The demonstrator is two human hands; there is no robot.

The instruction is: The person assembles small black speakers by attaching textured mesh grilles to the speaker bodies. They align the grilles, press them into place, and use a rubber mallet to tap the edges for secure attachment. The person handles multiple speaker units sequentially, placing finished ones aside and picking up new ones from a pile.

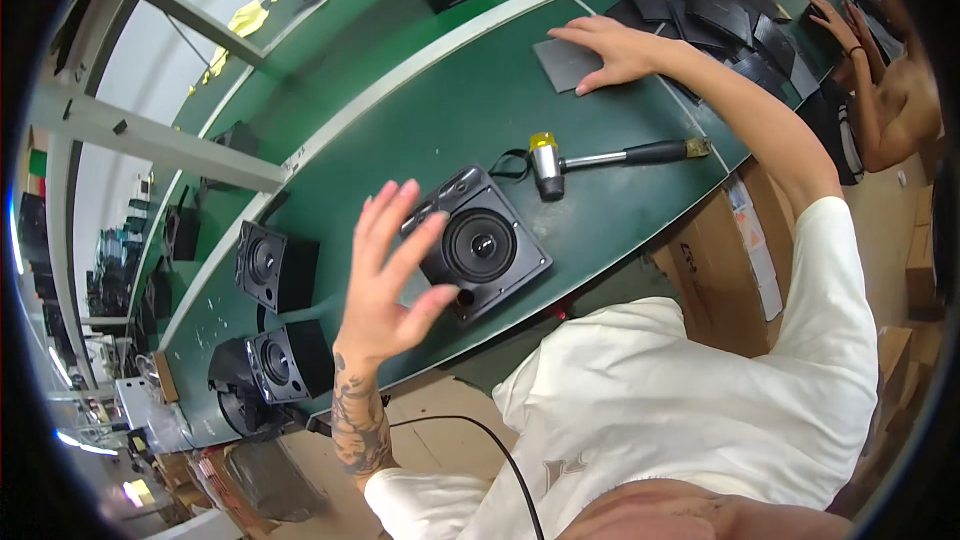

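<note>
In front of me on the green bench lies a black speaker (482,243), its round cone facing up and no cover over it. My left hand (385,285) hovers at its left side, fingers spread, holding nothing. Farther right, my right hand (622,52) spans a flat dark grey speaker grille (566,64), thumb at the near edge and fingers at the far one. The hand hides part of that panel. Between the two hands rests a mallet (595,159) with a yellow-and-black head. A black strap (511,166) lies beside its head.
Two more speakers (262,262) (277,364) stand at the left. A heap of dark grilles (695,5) covers the far right, where another person's hands (835,22) work. A white rail (400,80) runs along the bench's far side. Cardboard boxes (715,265) stand below the near edge.
</note>
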